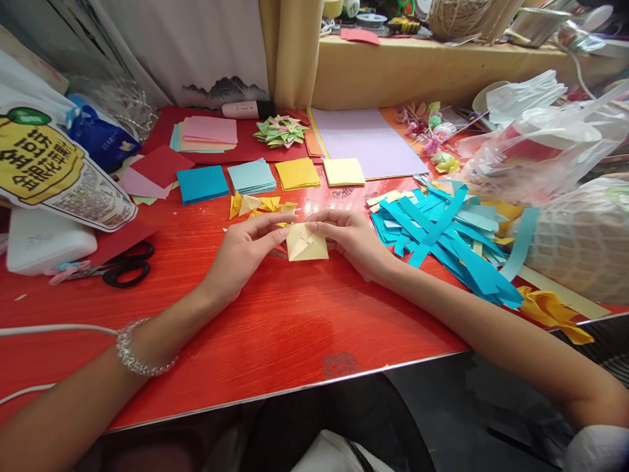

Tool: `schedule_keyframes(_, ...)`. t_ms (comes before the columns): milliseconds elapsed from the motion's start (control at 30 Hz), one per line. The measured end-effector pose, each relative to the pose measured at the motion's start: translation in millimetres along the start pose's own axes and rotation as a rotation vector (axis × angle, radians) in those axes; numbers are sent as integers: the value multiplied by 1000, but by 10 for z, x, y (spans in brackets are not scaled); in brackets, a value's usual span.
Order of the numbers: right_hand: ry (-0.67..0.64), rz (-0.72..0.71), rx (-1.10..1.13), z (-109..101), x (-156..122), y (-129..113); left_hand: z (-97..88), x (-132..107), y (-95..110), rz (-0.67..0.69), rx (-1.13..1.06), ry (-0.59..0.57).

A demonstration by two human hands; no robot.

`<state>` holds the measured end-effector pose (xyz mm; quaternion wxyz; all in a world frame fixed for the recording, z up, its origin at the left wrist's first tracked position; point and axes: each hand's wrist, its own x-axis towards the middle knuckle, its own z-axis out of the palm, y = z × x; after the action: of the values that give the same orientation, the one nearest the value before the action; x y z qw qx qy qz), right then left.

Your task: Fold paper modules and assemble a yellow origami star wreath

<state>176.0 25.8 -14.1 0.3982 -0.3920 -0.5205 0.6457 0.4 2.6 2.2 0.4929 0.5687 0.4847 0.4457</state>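
Between my two hands, above the red table, is a small square of pale yellow origami paper (307, 244) with creases meeting near its middle. My left hand (248, 246) pinches its left edge between thumb and fingers. At the upper right corner, my right hand (351, 239) grips it with the thumb on top and the fingers behind. Just beyond the hands lie several folded yellow paper pieces (260, 204). Behind those stand stacks of paper squares: dark blue (203, 184), light blue (251, 176), orange-yellow (297, 174) and pale yellow (344, 172).
Blue paper strips (432, 223) are heaped at the right, with crumpled yellow paper (555, 311) by the table edge. Black-handled scissors (126, 264) lie at the left near a printed bag (54, 157). A folded paper flower (280, 131) and lilac sheets (366, 141) are at the back.
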Motion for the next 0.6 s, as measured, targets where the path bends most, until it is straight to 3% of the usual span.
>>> schedule_keyframes(200,16,-60,-88,-1,5,1,-15,35,-40,-31,-18,-6)
schedule_keyframes(433,-7,-152,-256,5,-24,-7,-29,31,-40,-66,79,-110)
schedule_keyframes(600,-32,-154,-315,4,-26,-17,-31,23,-40,-74,94,-102)
